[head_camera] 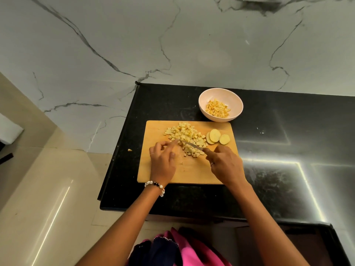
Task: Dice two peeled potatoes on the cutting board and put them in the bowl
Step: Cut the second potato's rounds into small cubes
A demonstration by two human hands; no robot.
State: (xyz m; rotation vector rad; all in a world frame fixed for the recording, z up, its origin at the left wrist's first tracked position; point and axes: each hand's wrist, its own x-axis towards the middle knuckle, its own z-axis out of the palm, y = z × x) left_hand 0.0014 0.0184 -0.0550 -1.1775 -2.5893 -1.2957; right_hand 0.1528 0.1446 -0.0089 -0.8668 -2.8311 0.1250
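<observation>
Gripping the knife (191, 144) by its handle, the right hand (223, 164) lays the blade across the pile of diced potato (187, 138) on the cutting board (190, 173). At nine o'clock of the pile, the left hand (162, 160) rests with loosely curled fingers reaching to the blade tip. Potato slices (217, 136) lie at three o'clock. At one o'clock off the board, the bowl (221, 96) holds more dice.

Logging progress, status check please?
Right hand grips knife; left hand steadies diced potato. Slices uncut. Bowl part-filled. Nothing in the way.
</observation>
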